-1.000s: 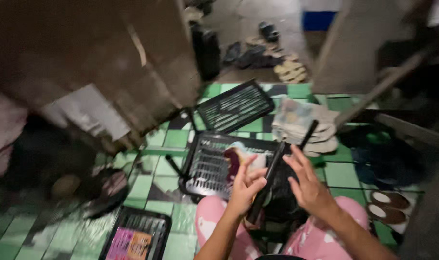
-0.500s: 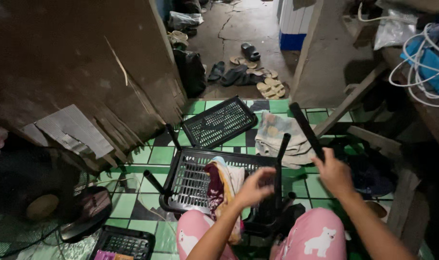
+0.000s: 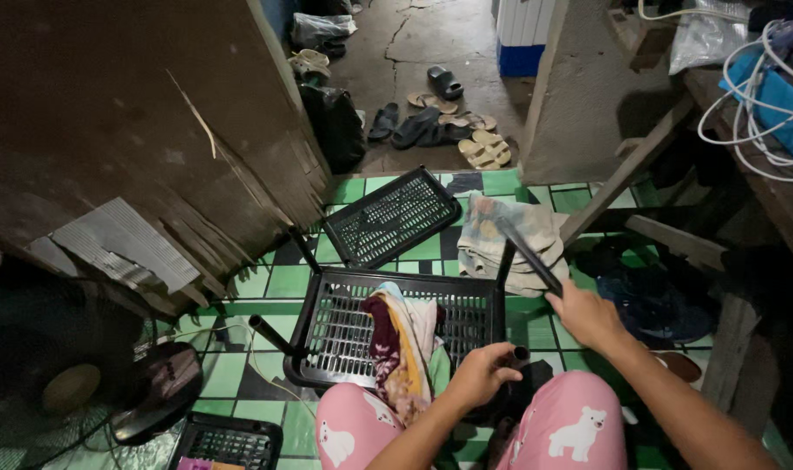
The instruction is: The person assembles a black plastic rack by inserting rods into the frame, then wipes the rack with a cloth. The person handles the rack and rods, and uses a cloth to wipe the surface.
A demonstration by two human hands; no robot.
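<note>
Right hand (image 3: 588, 315) gripping black tube (image 3: 529, 258), left hand (image 3: 482, 374) at shelf tray (image 3: 344, 335) edge

**Hands on black plastic rack, green tile floor**

Right hand (image 3: 588, 315) grips a loose black tube (image 3: 529, 255), angled up-left. Left hand (image 3: 482, 374) closed round a short post (image 3: 519, 353) at the slatted rack shelf (image 3: 344, 335). Patterned cloth (image 3: 403, 335) draped across the shelf. Second shelf (image 3: 389, 216) lies behind, tilted. Folded towel (image 3: 511, 235) beside it. Sandals (image 3: 479, 150) beyond on concrete.
</note>
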